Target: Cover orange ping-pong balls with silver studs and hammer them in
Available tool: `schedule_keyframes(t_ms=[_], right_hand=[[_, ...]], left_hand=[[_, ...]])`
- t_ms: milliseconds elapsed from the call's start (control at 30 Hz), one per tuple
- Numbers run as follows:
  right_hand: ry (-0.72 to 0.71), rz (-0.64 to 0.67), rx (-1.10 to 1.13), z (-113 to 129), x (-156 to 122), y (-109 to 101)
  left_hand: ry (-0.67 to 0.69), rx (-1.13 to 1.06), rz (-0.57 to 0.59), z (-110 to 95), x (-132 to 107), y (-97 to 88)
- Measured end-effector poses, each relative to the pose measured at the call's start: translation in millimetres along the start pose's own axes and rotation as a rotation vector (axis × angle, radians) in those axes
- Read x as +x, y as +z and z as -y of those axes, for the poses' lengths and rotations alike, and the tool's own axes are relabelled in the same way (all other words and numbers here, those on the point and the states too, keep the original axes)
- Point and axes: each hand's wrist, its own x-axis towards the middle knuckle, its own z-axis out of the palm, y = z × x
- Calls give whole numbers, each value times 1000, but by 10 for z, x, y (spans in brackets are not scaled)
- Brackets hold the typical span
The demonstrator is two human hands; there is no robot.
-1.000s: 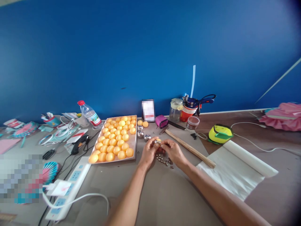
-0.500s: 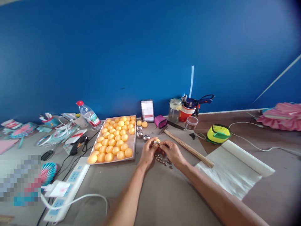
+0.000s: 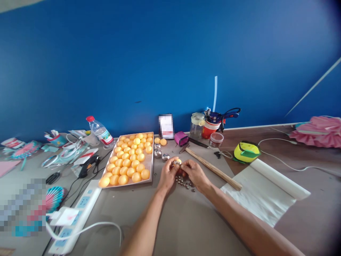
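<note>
Left hand (image 3: 167, 175): fingers closed round an orange ball (image 3: 178, 160), partly covered in silver beads (image 3: 176, 163), near loose beads (image 3: 183, 182) on the table (image 3: 191, 224). Right hand (image 3: 196, 174): fingers drawn together at the ball; cannot tell whether they grip a bead.

On the table (image 3: 186, 220) are three silvery balls (image 3: 157, 153), two orange balls (image 3: 163, 142) outside one box (image 3: 148, 160), and one hammer (image 3: 213, 166).

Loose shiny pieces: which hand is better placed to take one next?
Probably the right hand: it is beside the loose shiny pieces, its fingertips at the edge of the orange ball, which the left hand seems to hold.
</note>
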Motion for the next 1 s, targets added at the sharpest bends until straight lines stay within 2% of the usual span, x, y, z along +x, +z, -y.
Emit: schedule_keyframes(t_ms=[200, 333, 400, 500, 567, 733, 800, 900, 1000], right_hand=[[-5, -40, -18, -53, 38, 15], [-48, -83, -95, -52, 65, 23], [-62, -38, -41, -36, 74, 8], [-84, 114, 106, -10, 96, -58], [-120, 145, 149, -4, 124, -127], [-216, -41, -48, -29, 211, -288], [-243, -131, -158, -38, 227, -323], [-363, -246, -318, -40, 225, -350], [-486, -272, -435, -36, 217, -360]], left_hand=[[48, 81, 6, 55, -8, 9], [36, 58, -8, 56, -3, 23], [6, 15, -21, 36, 4, 25], [-52, -78, -24, 10, 18, 21], [-78, -150, -23, 5, 29, 18], [-97, -383, -59, -37, 48, 24], [-120, -487, -46, -86, 46, 26], [-161, -595, -14, -152, 39, 13], [-157, -693, -3, -169, 44, -23]])
